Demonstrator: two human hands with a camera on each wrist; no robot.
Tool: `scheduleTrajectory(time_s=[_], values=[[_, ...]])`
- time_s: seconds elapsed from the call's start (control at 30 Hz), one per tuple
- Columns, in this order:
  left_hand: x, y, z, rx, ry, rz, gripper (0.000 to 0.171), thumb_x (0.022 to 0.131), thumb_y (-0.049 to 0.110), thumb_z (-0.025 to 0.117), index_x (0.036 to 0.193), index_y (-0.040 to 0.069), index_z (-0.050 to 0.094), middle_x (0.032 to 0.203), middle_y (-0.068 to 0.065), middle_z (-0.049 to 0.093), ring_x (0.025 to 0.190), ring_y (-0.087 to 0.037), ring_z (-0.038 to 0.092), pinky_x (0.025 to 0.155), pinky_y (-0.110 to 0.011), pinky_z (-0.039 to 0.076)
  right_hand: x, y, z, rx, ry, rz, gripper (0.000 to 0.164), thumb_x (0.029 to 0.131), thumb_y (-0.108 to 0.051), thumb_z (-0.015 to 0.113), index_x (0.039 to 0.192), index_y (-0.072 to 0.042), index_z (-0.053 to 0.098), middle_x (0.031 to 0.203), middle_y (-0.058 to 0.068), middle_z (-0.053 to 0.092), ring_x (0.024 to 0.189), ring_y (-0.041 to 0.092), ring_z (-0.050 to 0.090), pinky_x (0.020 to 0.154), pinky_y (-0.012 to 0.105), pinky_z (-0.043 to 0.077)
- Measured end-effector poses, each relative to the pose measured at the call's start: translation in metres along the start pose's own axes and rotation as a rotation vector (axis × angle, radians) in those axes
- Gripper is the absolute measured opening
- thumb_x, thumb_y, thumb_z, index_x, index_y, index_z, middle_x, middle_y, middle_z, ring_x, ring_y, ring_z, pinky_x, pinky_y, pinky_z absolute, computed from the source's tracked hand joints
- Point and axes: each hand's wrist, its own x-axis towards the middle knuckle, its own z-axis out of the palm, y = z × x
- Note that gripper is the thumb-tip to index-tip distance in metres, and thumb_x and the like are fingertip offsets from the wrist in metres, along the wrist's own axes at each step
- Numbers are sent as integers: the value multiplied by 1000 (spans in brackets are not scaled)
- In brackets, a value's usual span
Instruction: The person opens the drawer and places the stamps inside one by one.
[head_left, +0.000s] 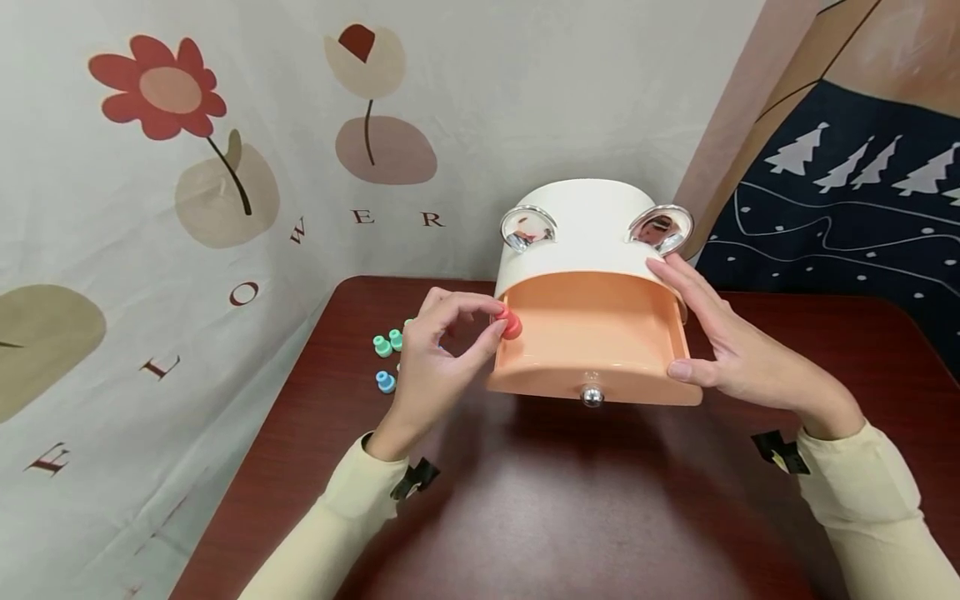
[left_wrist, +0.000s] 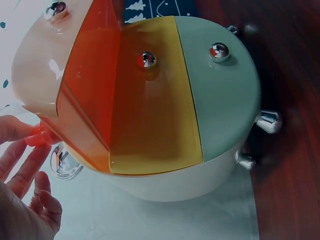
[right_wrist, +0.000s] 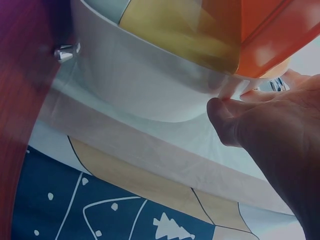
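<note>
The thumb and forefinger of my left hand (head_left: 438, 358) pinch a small red peg-like piece (head_left: 510, 323) at the left wall of a pulled-out peach drawer (head_left: 592, 325). The drawer belongs to a rounded white cabinet (head_left: 585, 225) with two shiny silver ears. In the left wrist view the red piece (left_wrist: 41, 136) overlaps the drawer's edge. My right hand (head_left: 750, 362) rests along the cabinet's right side, its fingers extended near the right ear and its thumb at the drawer's front right corner. Nothing lies on the visible drawer floor.
Several small green pieces (head_left: 382, 346) and a blue piece (head_left: 386, 382) stand on the dark red table (head_left: 570, 517), partly behind my left hand. Below the peach drawer are a yellow drawer (left_wrist: 155, 115) and a green drawer (left_wrist: 225, 95), both closed. A printed cloth (head_left: 465, 67) hangs behind.
</note>
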Motion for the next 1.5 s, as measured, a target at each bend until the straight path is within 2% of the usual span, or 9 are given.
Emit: scheduleTrajectory(time_s=[0.27,0.43,0.6,0.77,0.97,1.13,1.23,1.37,1.5], values=[[9,-6,8,-15,-70,-28,14,94,11,87,108,14,84,88,8,69,88,-20,52,73,-33,42,2,2,3,11,0,-30,109,88,-17,81,176,-29,18,182,4,1,165,26,-1,118,81,10],[11,-9,12,-28,-115,-63,15,92,9,89,106,13,85,85,3,64,84,-25,51,66,-31,41,3,2,6,19,0,-7,110,86,-18,82,176,-31,19,182,5,0,164,29,0,115,85,13],[12,-11,14,-32,-151,-64,13,91,7,89,102,15,85,88,10,74,82,-35,50,64,-30,41,4,2,8,31,-4,1,110,87,-19,82,176,-32,19,182,3,-1,164,30,0,113,88,13],[13,-14,16,-31,-163,-69,14,90,7,91,100,15,86,96,14,80,82,-30,50,66,-34,41,2,2,8,35,-10,12,108,88,-20,81,176,-33,18,182,1,-1,164,28,-1,112,89,12],[11,-17,19,-112,-151,-96,14,91,5,89,102,13,86,100,7,80,82,-25,48,64,-36,39,1,2,7,33,-5,2,109,88,-19,80,176,-33,18,182,3,-1,164,31,0,112,88,12],[11,-18,18,-144,-133,-66,19,91,3,88,108,9,85,113,2,80,85,-23,50,62,-34,39,-1,3,5,29,7,-7,109,88,-18,80,176,-31,18,181,4,-1,164,29,0,114,86,12],[9,-17,15,-121,-106,-37,19,92,5,88,110,9,84,116,1,79,87,-25,51,61,-34,41,-1,2,4,26,11,-8,109,88,-18,80,176,-31,18,182,3,0,164,27,1,115,85,12],[5,-17,8,-60,-65,-3,16,93,9,87,108,10,83,117,-1,79,94,-26,55,67,-35,42,-2,2,2,29,15,4,108,88,-18,81,176,-32,20,182,3,0,164,26,1,113,88,12],[-3,-19,1,-30,-50,-7,16,93,9,87,108,9,82,119,-1,78,100,-24,55,74,-33,41,-2,2,2,25,12,-1,108,88,-18,81,176,-31,19,182,3,0,164,27,0,114,87,11]])
